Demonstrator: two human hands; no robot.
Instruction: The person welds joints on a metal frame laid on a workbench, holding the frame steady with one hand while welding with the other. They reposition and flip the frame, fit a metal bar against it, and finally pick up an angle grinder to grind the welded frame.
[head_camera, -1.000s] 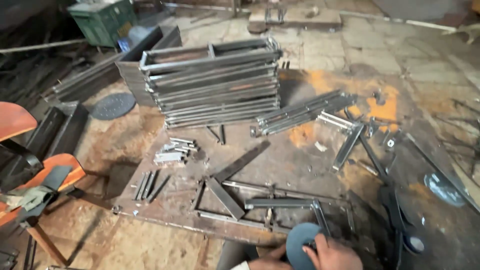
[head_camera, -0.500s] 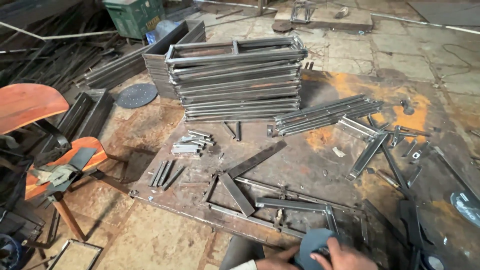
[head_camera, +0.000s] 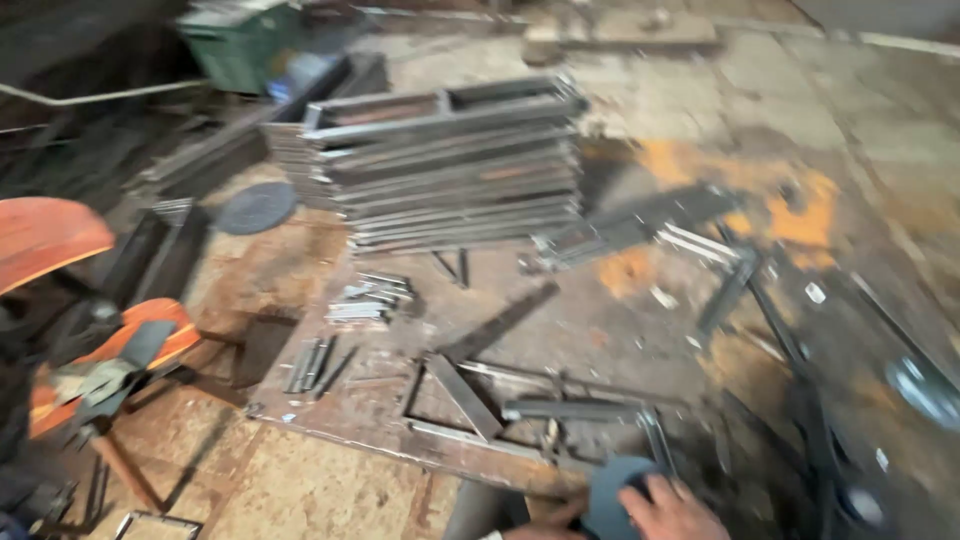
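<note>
At the bottom edge of the view, the right hand lies on a round dark disc, fingers spread over its rim. The left hand barely shows beside it; I cannot tell its grip. The disc sits at the near edge of a rusty metal surface, close to a flat steel frame. Farther back stands a tall stack of metal frames. An orange stool stands at the left.

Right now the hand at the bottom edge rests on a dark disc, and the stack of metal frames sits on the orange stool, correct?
Not quite. The hand does rest on the dark disc, but the stack of metal frames sits on the workshop floor, well away from the orange stool, as the head view shows.
</note>
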